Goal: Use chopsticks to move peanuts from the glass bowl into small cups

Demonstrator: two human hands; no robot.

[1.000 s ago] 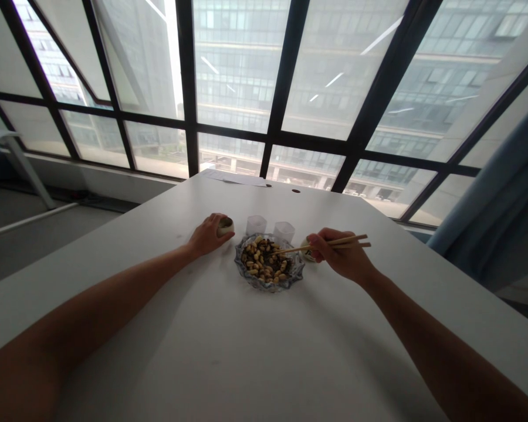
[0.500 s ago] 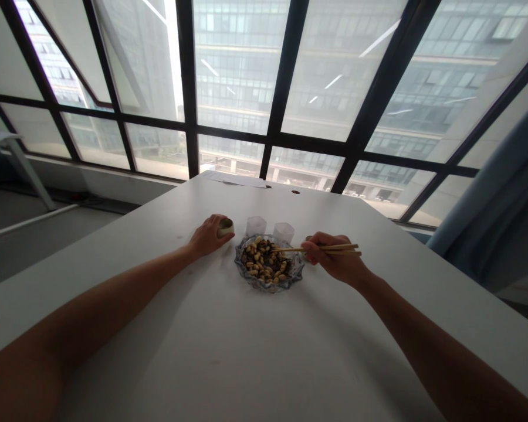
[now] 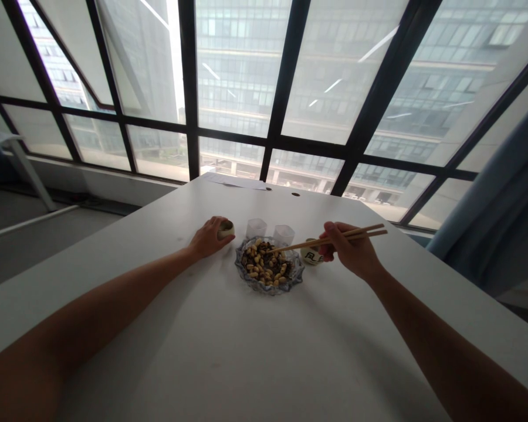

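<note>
My left hand (image 3: 206, 237) is wrapped round a small pale cup (image 3: 226, 232) standing on the table, left of a scalloped glass bowl (image 3: 245, 276). Peanuts (image 3: 264, 271) lie in the bowl among small dark bits, perhaps seeds. In my right hand (image 3: 349, 249), closed, is a pair of chopsticks (image 3: 310, 242); their tips point left and down into the middle of the bowl. I cannot make out anything between the tips. Partly hidden behind my right fingers, a second pale cup (image 3: 310, 255) with dark writing stands just right of the bowl.
Two clear plastic cups (image 3: 256, 228) stand right behind the bowl. At the far edge of the white table (image 3: 246, 351) lie sheets of paper (image 3: 235, 180), near two dark round spots. Tall windows rise behind, and a blue curtain (image 3: 479, 217) hangs at the right.
My right hand has moved right and slightly up with the chopsticks, now more steeply slanted, uncovering the cup with writing. My left hand stays on its cup.
</note>
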